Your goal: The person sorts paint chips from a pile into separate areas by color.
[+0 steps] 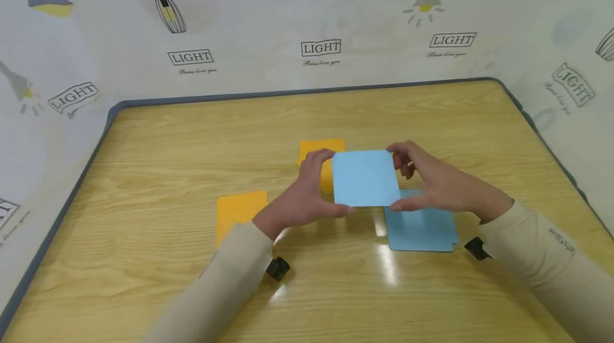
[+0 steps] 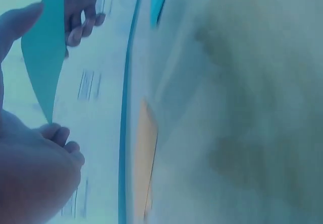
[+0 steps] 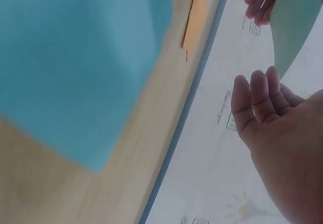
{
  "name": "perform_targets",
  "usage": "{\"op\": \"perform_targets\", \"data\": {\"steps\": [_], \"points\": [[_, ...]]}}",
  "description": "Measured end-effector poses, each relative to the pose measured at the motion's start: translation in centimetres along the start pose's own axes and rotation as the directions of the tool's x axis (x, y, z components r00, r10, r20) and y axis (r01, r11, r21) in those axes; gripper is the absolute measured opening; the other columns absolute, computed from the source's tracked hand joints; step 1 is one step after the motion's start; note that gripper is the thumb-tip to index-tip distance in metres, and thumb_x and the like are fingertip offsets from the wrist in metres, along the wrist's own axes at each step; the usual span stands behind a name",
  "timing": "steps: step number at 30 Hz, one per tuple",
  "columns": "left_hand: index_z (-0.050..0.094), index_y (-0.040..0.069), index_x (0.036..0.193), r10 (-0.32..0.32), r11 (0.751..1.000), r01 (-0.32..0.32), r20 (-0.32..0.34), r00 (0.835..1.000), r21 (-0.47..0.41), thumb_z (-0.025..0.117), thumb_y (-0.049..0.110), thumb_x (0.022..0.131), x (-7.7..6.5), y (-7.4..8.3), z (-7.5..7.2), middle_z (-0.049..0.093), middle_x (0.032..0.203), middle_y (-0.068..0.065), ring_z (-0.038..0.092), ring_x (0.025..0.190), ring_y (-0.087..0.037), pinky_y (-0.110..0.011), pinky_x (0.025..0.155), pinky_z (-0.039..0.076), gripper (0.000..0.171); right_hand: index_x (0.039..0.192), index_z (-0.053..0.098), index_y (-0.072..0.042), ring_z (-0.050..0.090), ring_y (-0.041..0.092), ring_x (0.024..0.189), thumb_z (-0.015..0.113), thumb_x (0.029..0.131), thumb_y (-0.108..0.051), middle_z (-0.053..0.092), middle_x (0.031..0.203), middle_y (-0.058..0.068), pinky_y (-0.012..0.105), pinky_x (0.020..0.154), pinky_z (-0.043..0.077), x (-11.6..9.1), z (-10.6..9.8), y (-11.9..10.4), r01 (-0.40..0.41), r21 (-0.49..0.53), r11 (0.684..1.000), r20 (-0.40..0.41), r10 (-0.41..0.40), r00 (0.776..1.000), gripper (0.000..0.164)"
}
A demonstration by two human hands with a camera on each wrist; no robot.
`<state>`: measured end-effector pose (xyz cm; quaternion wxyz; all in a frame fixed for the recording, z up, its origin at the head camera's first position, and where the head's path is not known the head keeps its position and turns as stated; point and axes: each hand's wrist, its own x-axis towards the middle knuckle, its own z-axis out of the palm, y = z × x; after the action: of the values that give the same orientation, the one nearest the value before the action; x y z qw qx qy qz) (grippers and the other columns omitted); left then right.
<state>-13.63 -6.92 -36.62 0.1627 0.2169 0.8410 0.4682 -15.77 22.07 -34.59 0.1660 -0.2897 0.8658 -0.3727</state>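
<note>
In the head view a square light-blue card with rounded corners is held up over the middle of the table, its face toward me. My left hand grips its left edge, fingertips at the upper corner and thumb at the lower one. On the other side my right hand holds the right-hand corners the same way. Both wrist views show this card edge-on between the hands: card and card. Below the right hand lie blue cards, apparently stacked unevenly.
Orange cards lie at the left, partly hidden by my left forearm. More orange cards lie farther back, behind my left hand. The wooden table ends at a grey edge against a wall printed with lamps.
</note>
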Motion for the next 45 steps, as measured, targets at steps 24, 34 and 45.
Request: {"op": "perform_targets", "data": {"steps": [24, 34, 45], "points": [[0.024, -0.001, 0.146, -0.162, 0.884, 0.068, 0.167, 0.973, 0.462, 0.08, 0.057, 0.074, 2.6, 3.7, 9.5, 0.022, 0.147, -0.012, 0.021, 0.134, -0.025, -0.021, 0.105, 0.029, 0.108, 0.138, 0.03, -0.002, 0.041, 0.024, 0.101, 0.087, 0.069, -0.051, 0.041, 0.107, 0.007, 0.022, 0.083, 0.035, -8.3, 0.6, 5.0, -0.165, -0.152, 0.974, 0.06, 0.176, 0.983, 0.102], [0.024, -0.005, 0.147, -0.123, 0.9, 0.052, 0.139, 0.983, 0.433, 0.08, 0.05, 0.078, 2.1, 3.4, 8.9, 0.021, 0.149, -0.016, 0.02, 0.136, -0.028, -0.023, 0.106, 0.029, 0.105, 0.141, 0.028, 0.0, 0.043, 0.021, 0.093, 0.083, 0.069, -0.059, 0.042, 0.102, 0.006, 0.033, 0.078, 0.039, -7.8, 0.6, 5.4, -0.186, -0.239, 0.953, 0.061, 0.206, 0.977, 0.108], [0.017, -0.006, 0.15, -0.181, 0.928, 0.186, -0.048, 0.982, 0.322, 0.078, 0.044, 0.081, 1.9, 2.0, 4.2, 0.015, 0.153, -0.018, 0.015, 0.138, -0.03, -0.034, 0.11, 0.027, 0.105, 0.138, 0.043, 0.001, 0.048, 0.023, 0.091, 0.073, 0.082, -0.055, 0.05, 0.103, 0.009, 0.04, 0.076, 0.042, -2.7, -1.4, 3.9, -0.203, -0.225, 0.953, 0.109, 0.231, 0.967, 0.084]]}}
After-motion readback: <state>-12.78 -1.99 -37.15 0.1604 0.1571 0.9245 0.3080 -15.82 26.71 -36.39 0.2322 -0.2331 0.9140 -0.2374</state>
